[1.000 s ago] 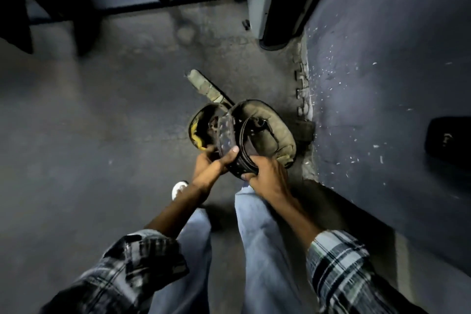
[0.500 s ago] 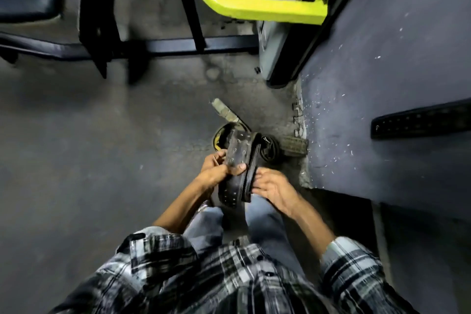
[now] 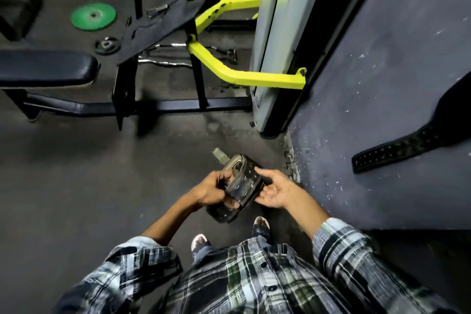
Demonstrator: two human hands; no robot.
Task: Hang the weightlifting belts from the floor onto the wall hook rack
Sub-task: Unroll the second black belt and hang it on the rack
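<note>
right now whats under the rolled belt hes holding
Under the rolled belt gripped by the left hand lies bare dark floor, with a shoe just below its lower end. An olive strap end shows beyond it; anything directly beneath is hidden.

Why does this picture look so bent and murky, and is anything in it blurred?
Head view: the wide lens bows straight lines, like the yellow bar; light is dim; the belt and both hands, left and right, are fairly sharp; the plaid shirt at the bottom smears.

Dark floor [image 3: 89, 186], grey wall [image 3: 382, 58], black bench [image 3: 46, 67], green plates [image 3: 93, 16]
</note>
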